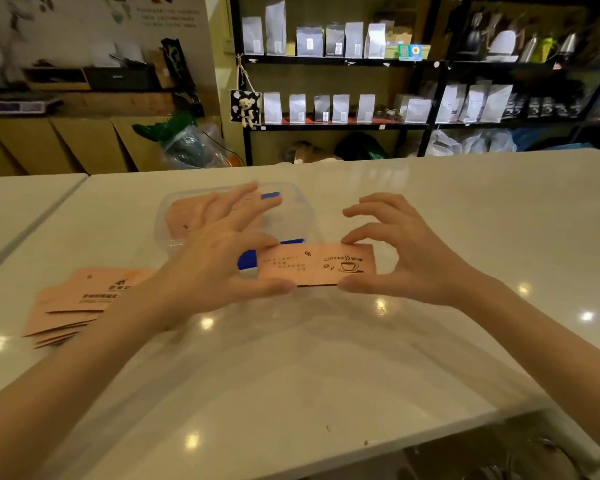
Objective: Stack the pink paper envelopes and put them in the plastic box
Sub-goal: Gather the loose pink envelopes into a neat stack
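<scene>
A small stack of pink paper envelopes (317, 265) with a coffee cup print is held just above the white table. My left hand (219, 258) pinches its left end and my right hand (395, 251) pinches its right end, thumb and fingers on the edges. Behind the stack sits the clear plastic box (168, 216) with blue clips, with pink envelopes (184, 216) lying inside at its left. A fanned pile of more pink envelopes (73, 306) lies on the table to the left, partly hidden by my left forearm.
The white table (465, 209) stretches far to the right and toward me; its near edge runs at the lower right. A second table (21, 202) adjoins at the left. Shelves with coffee bags (343, 109) stand behind.
</scene>
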Demonstrator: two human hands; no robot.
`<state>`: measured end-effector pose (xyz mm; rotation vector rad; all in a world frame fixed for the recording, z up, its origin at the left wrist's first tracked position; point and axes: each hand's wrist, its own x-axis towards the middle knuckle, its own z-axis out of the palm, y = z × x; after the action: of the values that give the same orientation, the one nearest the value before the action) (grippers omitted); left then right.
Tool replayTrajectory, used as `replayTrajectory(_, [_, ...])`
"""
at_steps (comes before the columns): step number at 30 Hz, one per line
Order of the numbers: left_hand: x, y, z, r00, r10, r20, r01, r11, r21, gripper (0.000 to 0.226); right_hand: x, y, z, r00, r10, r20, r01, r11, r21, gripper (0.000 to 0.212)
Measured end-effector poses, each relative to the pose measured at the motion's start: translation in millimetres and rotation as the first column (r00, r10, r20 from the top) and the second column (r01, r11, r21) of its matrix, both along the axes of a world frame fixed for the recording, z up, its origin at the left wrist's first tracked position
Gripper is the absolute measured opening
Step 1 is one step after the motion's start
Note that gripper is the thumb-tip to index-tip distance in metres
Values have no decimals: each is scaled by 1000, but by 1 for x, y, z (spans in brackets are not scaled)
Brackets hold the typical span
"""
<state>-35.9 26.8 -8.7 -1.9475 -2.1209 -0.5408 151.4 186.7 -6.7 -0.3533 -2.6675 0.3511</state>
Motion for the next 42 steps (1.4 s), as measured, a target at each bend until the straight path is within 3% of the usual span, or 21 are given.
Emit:
replayTrajectory(7, [-41, -48, 20, 996, 76, 36, -80, 989, 127, 63, -58, -32, 24, 993, 111, -34, -109, 992, 63, 55])
replayTrajectory(13, [-74, -91, 26, 968, 214, 134, -227, 970, 91, 66, -106, -62, 21, 978, 208, -33, -203, 973, 114, 57])
replayTrajectory(18, [-93, -121, 22, 905, 335, 263, -334, 941, -52, 59, -136, -90, 11, 969, 247, -13, -245, 964, 107, 64])
replayTrajectory(23, [-109, -148, 5, 869, 349, 350, -302, 936, -184, 68, -151, -109, -4, 940, 323, 108, -323, 946, -19, 59])
replayTrajectory(31, [-118, -157, -6, 854, 378, 356, -266, 907, -326, 75, -159, -112, -16, 909, 359, 211, -373, 927, 30, 63])
replayTrajectory(36, [-124, -147, 5, 786, 422, 452, -227, 876, -425, 82, -166, -105, -5, 890, 406, 207, -404, 913, -56, 53])
replayTrajectory(39, [-133, -130, 12, 781, 455, 428, -176, 817, -548, 81, -180, -103, 6, 872, 414, 262, -425, 905, -16, 53])
replayTrajectory(42, [-139, -111, 20, 791, 512, 335, -133, 679, -722, 75, -199, -103, 16, 795, 396, 460, -443, 897, -7, 61])
